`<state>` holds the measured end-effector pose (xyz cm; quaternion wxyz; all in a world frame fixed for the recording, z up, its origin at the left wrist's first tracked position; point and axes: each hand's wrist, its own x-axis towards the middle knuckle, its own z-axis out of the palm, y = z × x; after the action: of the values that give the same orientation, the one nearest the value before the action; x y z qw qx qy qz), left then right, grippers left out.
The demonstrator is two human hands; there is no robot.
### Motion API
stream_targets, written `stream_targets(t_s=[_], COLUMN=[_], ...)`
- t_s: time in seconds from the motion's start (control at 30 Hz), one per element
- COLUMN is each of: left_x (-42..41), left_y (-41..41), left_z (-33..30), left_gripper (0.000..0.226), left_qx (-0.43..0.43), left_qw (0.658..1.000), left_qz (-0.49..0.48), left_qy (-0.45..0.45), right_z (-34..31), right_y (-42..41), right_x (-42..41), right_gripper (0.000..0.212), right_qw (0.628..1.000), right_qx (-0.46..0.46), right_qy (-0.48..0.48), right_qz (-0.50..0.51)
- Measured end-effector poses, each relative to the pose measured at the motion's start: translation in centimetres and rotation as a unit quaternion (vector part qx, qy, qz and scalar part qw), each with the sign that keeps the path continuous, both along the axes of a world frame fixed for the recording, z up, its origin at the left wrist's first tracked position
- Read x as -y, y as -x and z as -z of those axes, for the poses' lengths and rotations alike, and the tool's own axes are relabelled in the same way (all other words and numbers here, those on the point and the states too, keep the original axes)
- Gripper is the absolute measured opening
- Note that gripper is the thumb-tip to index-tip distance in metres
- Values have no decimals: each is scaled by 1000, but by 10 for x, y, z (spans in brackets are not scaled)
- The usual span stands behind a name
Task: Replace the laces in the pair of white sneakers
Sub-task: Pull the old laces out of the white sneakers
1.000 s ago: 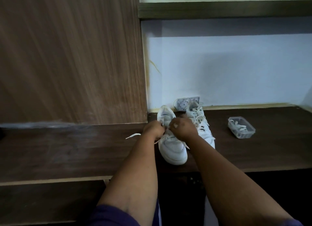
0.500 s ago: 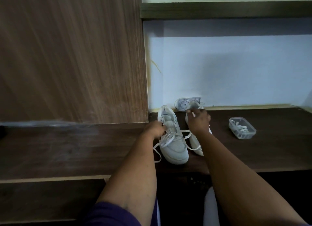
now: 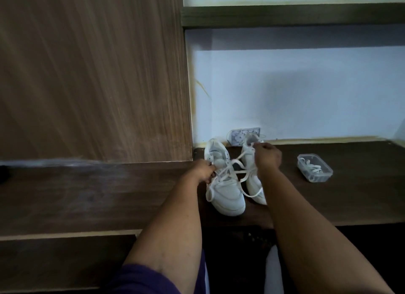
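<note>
Here both hands' fingers pinch the lace [image 3: 237,175], left hand [image 3: 202,170] at the near sneaker [image 3: 225,190], right hand [image 3: 267,156] raised.

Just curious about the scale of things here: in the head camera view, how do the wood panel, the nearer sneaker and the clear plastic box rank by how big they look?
1. wood panel, by far the largest.
2. nearer sneaker.
3. clear plastic box, smallest, though it sits slightly farther back.

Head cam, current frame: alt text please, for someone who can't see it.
A person's left hand and right hand pull a white lace through the left of two white sneakers on a dark wooden shelf. A clear plastic box of laces sits to the right.
</note>
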<state>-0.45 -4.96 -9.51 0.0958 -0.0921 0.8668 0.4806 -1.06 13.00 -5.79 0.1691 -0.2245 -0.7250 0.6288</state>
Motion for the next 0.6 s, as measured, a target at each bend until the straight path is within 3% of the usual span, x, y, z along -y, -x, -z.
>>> stream_targets(t_s=[0.03,0.1,0.13,0.2,0.27,0.33,0.4,0.43,0.47,0.53,0.57,0.6], left_x=[0,0,0,-1,-3,-3,-2,-2,-1,-2,-2,-3], left_y=[1,2,2,1,-1,-2,-4,-6,-6,-7,-7,-6], left_z=[-1,-2,-2,-3,-4,-4,-6,-8,-8,-7,-6,-6], left_gripper=[24,23,23,25,27,27,24,23,22,25,25,25], left_qx=[0,0,0,1,-1,0,2,2,3,1,-1,-3], left_qw=[1000,1000,1000,1000,1000,1000,1000,1000,1000,1000,1000,1000], left_qz=[2,2,1,0,0,-1,-6,-8,-9,-10,-8,-4], left_qy=[-4,-9,-11,-11,-9,-11,-20,-23,-21,-17,-21,-28], right_z=[-2,3,5,6,10,16,23,24,24,14,7,0], right_y=[1,-2,-6,-13,-15,-19,-19,-16,-10,-1,4,6], right_x=[-6,-13,-11,3,21,36,42,43,43,35,26,15], right_gripper=[18,31,40,45,34,28,28,29,30,34,34,33], right_qw=[996,949,928,900,829,756,721,734,776,920,969,990], right_qx=[23,64,53,-12,-45,-20,27,37,37,15,-18,-55], right_qy=[-89,-307,-366,-421,-514,-585,-621,-610,-566,-355,-230,-124], right_qz=[9,-27,-52,-110,-214,-293,-305,-297,-276,-166,-90,-28])
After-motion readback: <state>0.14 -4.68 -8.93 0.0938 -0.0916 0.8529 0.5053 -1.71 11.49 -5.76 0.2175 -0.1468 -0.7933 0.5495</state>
